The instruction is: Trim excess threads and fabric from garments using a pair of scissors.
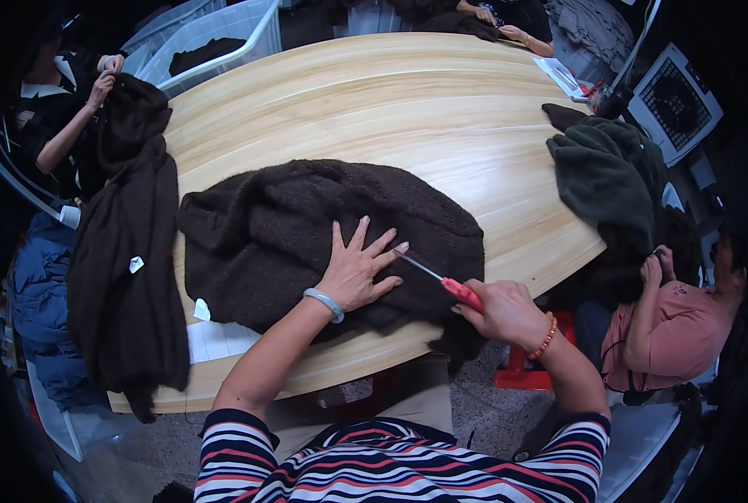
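My left grip (355, 275) lies spread on soft-looking cloth (261, 239); my right grip (511, 313) clasps a tool (459, 291). I'd hold the cloth's edge.

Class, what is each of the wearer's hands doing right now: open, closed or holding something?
Left hand: open, spread on the dark brown textured fabric.
Right hand: closed, holding a red-handled tool with a slim metal shaft.
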Motion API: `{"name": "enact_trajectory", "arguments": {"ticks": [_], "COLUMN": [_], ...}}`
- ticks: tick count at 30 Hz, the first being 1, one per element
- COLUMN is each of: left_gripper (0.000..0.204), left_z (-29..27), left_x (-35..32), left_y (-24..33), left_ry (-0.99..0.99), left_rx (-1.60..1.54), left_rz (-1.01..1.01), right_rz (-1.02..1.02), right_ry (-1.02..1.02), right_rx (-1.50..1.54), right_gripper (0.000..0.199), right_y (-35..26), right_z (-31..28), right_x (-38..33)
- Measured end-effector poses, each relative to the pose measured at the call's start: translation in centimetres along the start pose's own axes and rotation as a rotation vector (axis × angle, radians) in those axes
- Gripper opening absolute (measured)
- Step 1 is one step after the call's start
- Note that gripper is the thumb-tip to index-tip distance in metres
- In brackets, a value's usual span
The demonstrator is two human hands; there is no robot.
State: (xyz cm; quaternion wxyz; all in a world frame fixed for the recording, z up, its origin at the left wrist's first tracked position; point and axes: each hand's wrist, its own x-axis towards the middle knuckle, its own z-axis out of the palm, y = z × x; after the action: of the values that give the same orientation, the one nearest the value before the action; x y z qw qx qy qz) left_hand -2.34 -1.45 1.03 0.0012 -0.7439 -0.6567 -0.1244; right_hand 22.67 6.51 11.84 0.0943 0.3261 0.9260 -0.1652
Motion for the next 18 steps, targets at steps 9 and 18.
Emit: {"name": "enact_trajectory", "arguments": {"ticks": [9, 18], "left_gripper": [0.039, 0.068], "left_z": [-3.3, -1.2], "left_x": [-0.7, -0.3], "left_y": [-0.4, -8.1], "left_ry": [0.089, -0.039], "left_rx": [-0.397, -0.009], "left_rz": [0.037, -0.403], "right_rz": [-0.099, -0.09], "right_ry": [0.145, 0.128], "right_rx": [0.239, 0.117], "right_gripper": [0.025, 0.027], "right_y": [-0.4, -2.2], "right_z": [0.5, -0.5], "right_x": [-0.5, 2.1]}}
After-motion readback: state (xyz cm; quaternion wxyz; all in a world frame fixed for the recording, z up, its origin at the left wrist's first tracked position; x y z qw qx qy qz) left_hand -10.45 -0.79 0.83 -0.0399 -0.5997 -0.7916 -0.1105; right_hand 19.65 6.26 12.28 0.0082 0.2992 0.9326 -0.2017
